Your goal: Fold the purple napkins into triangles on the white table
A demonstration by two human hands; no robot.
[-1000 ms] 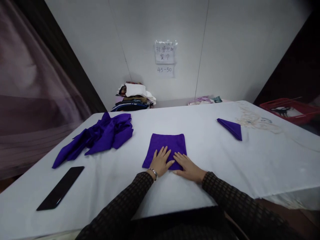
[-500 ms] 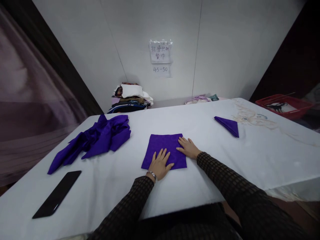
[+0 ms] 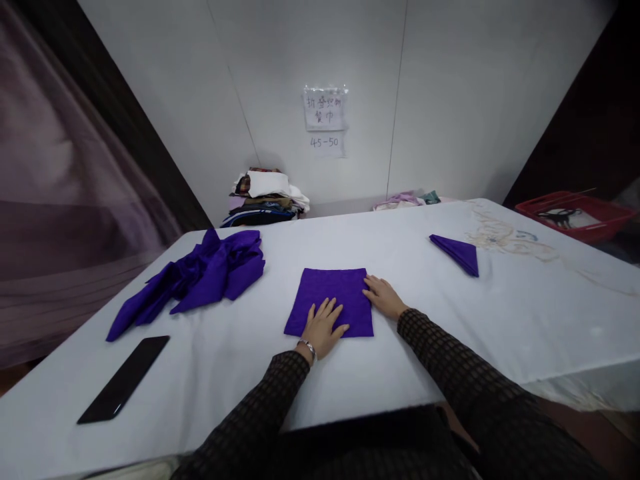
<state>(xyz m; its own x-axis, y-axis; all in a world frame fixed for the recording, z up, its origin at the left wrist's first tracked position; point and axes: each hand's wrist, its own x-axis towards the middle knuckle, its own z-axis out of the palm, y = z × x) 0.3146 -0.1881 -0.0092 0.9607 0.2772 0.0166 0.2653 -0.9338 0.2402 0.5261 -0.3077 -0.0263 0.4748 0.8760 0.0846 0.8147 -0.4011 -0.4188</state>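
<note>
A purple cloth folded into a square (image 3: 331, 295) lies flat on the white table (image 3: 280, 373) in front of me. My left hand (image 3: 321, 328) rests flat on its near edge, fingers stretched out, a bracelet at the wrist. My right hand (image 3: 383, 295) lies flat at the cloth's right edge near the far right corner, fingers extended. Both hands hold nothing.
A heap of loose purple cloths (image 3: 200, 275) lies to the left. A purple cloth folded into a triangle (image 3: 459, 252) sits at the right. A black phone (image 3: 123, 379) lies near the left front. Stacked fabrics (image 3: 267, 195) stand behind the table; a red basket (image 3: 575, 217) is far right.
My right hand has slid from the near edge of the square cloth up along its right edge toward the far corner. My left hand stays flat on the near edge.
</note>
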